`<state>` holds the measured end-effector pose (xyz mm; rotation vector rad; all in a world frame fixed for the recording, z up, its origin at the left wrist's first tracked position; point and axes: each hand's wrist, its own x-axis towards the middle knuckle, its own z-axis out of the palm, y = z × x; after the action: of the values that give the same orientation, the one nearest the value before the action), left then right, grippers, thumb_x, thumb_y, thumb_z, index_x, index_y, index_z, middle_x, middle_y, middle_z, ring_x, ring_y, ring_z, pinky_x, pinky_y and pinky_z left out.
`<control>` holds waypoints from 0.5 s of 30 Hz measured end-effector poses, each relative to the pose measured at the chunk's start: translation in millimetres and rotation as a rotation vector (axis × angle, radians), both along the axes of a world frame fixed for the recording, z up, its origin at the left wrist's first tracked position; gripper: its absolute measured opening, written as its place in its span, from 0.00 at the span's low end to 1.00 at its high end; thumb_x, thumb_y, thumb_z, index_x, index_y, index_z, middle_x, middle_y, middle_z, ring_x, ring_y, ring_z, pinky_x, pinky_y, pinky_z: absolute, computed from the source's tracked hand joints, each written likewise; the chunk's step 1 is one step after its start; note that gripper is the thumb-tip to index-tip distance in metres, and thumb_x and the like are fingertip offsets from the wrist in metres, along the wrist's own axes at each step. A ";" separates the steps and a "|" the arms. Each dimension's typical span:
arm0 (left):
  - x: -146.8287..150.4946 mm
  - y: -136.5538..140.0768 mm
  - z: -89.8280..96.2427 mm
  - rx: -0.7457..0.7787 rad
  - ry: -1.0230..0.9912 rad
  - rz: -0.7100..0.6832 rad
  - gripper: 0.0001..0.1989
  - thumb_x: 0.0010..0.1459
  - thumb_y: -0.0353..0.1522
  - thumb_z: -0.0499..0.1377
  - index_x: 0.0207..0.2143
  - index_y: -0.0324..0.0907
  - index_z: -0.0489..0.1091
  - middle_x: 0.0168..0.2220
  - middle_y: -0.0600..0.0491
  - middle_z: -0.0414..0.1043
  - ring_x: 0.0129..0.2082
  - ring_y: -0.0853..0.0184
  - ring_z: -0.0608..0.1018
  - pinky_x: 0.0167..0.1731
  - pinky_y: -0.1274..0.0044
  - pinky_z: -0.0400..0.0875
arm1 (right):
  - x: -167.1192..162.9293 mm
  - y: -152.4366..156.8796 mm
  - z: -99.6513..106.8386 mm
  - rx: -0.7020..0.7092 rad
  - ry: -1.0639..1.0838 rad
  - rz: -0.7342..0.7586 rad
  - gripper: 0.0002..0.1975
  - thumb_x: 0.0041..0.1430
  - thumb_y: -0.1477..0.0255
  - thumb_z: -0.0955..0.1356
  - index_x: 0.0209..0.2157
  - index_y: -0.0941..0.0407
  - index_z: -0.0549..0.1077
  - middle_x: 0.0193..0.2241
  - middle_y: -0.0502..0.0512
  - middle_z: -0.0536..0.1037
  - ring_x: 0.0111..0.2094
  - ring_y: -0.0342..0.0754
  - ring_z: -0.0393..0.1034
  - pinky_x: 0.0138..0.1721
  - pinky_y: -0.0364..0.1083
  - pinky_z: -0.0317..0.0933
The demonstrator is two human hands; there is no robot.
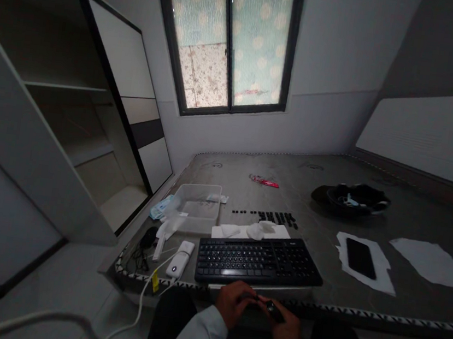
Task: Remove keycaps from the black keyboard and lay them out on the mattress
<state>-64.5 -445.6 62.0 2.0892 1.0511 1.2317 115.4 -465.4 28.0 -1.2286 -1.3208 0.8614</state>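
My left hand is closed in front of the keyboard's near edge. Its fingertips pinch something small and dark that I cannot make out. Beside it, my right hand is wrapped round a small glossy black object, whose kind does not show. The fingertips of both hands meet. Just beyond them lies a black keyboard with its number pad to the right. Behind the keyboard, small black keycaps are laid out in rows.
A clear plastic bin stands left of the keycaps. White tissues lie behind the keyboard. A white power bank with a cable is at left. On the right are a phone on paper and a dark cap. A red packet lies farther back.
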 end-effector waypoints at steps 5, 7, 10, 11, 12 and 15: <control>7.7 2.0 3.8 0.071 0.026 -0.046 0.08 0.61 0.32 0.58 0.40 0.44 0.75 0.36 0.49 0.78 0.37 0.65 0.79 0.38 0.76 0.75 | 10.5 5.8 -9.2 -0.018 -0.014 0.027 0.15 0.46 0.55 0.73 0.32 0.50 0.83 0.33 0.56 0.83 0.37 0.60 0.79 0.41 0.51 0.74; 10.2 2.4 6.3 0.076 0.059 -0.042 0.08 0.62 0.32 0.56 0.41 0.44 0.75 0.36 0.49 0.78 0.37 0.66 0.79 0.38 0.77 0.75 | 13.6 7.5 -10.4 -0.033 -0.027 0.023 0.15 0.46 0.57 0.72 0.33 0.50 0.83 0.34 0.55 0.83 0.38 0.59 0.79 0.42 0.50 0.73; 14.4 2.3 12.2 0.052 0.076 0.089 0.08 0.63 0.32 0.55 0.38 0.44 0.75 0.34 0.50 0.79 0.35 0.66 0.80 0.37 0.77 0.75 | 18.1 8.8 -8.7 -0.074 -0.068 0.051 0.12 0.47 0.63 0.70 0.33 0.49 0.82 0.34 0.53 0.83 0.38 0.57 0.79 0.43 0.48 0.72; 15.7 2.1 15.0 0.043 0.071 0.145 0.08 0.62 0.32 0.56 0.37 0.44 0.75 0.33 0.51 0.79 0.34 0.67 0.80 0.36 0.78 0.75 | 19.5 9.2 -7.9 -0.086 -0.083 0.059 0.12 0.46 0.66 0.69 0.33 0.49 0.82 0.34 0.53 0.83 0.38 0.56 0.79 0.42 0.48 0.72; 16.7 1.8 18.3 0.033 0.064 0.195 0.07 0.62 0.32 0.56 0.36 0.44 0.75 0.33 0.51 0.79 0.32 0.67 0.80 0.35 0.78 0.75 | 20.9 9.7 -7.1 -0.096 -0.095 0.061 0.13 0.45 0.68 0.68 0.33 0.49 0.82 0.34 0.52 0.83 0.38 0.56 0.78 0.42 0.47 0.71; 16.7 1.7 33.1 0.002 0.042 0.295 0.06 0.59 0.31 0.58 0.34 0.44 0.76 0.32 0.53 0.80 0.30 0.67 0.80 0.32 0.79 0.75 | 24.3 11.8 -6.6 -0.149 -0.130 0.100 0.18 0.41 0.72 0.65 0.35 0.48 0.81 0.35 0.50 0.83 0.40 0.55 0.78 0.44 0.47 0.70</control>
<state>-47.7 -443.9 95.1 2.0205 1.4169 1.3276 139.7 -453.6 21.4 -1.3626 -1.4538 0.9787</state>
